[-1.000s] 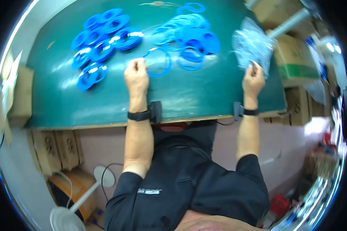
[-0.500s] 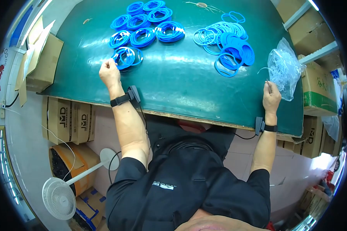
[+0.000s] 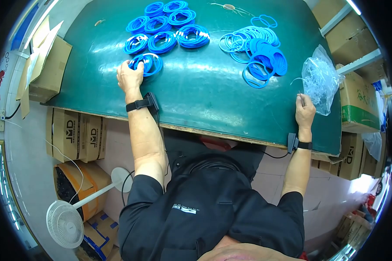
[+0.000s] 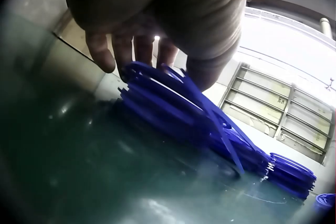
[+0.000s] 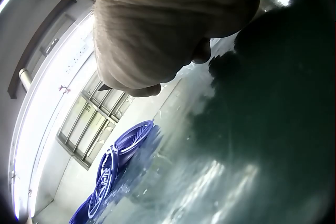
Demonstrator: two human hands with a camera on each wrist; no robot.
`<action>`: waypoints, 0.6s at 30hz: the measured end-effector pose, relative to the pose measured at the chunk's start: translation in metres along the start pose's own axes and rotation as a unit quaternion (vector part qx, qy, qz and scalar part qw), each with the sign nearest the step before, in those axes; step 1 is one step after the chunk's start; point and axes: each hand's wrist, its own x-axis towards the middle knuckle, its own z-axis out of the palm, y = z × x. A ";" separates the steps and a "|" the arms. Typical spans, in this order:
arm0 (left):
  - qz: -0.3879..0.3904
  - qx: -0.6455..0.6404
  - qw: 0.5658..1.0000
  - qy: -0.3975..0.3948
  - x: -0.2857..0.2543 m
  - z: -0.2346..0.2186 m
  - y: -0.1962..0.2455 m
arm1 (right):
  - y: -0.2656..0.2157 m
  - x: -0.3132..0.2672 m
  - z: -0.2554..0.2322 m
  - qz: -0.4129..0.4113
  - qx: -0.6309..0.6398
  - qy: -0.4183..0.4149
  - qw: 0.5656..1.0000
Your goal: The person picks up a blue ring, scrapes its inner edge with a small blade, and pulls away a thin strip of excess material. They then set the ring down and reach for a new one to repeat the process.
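Note:
My left hand [image 3: 130, 79] grips the left edge of the frontmost stack of blue rings [image 3: 154, 65], thumb and fingers spread round its rim. In the left wrist view, the fingers reach down behind the blue ring stack [image 4: 173, 106], and one ring tilts up off the pile. My right hand [image 3: 305, 112] is curled beside a clear plastic bag [image 3: 321, 78] with pale stringy contents. Between its fingertips it pinches a thin dark tool; a pointed tip [image 5: 104, 87] sticks out past the hand in the right wrist view. The rest of the tool is hidden in the hand.
Several stacks of blue rings [image 3: 162, 42] stand behind the left hand on the green table [image 3: 204, 95]. A loose spread of blue rings [image 3: 261, 48] lies right of centre. Cardboard boxes [image 3: 50, 71] flank the left edge, and another box [image 3: 359, 100] the right.
The left hand went left, away from the middle, and came onto the front stack, where its fingers have now spread round the rim. The right hand stayed beside the bag. The head view shifted.

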 end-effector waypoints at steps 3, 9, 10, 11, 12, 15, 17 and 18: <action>0.012 -0.036 0.999 -0.005 0.012 0.008 -0.013 | 0.003 -0.001 0.000 0.010 0.004 -0.004 1.000; 0.003 -0.068 0.997 0.043 0.016 0.019 -0.024 | 0.004 -0.001 0.001 0.005 0.015 -0.003 1.000; 0.004 -0.068 0.997 0.043 0.018 0.021 -0.027 | 0.004 -0.001 0.002 0.005 0.015 -0.003 1.000; -0.001 -0.085 0.995 0.050 0.017 0.020 -0.026 | 0.004 -0.001 0.001 0.010 0.013 -0.007 1.000; -0.006 -0.102 0.993 0.056 0.016 0.019 -0.025 | 0.004 -0.001 0.001 0.015 0.010 -0.010 1.000; -0.022 -0.097 0.994 0.046 0.020 0.019 -0.026 | 0.004 -0.001 0.001 0.017 0.010 -0.010 1.000; -0.018 -0.086 0.994 0.058 0.022 0.023 -0.029 | 0.002 -0.001 0.000 0.016 0.010 -0.011 1.000; -0.014 -0.076 0.995 0.071 0.022 0.025 -0.030 | 0.002 0.000 0.000 0.015 0.010 -0.012 1.000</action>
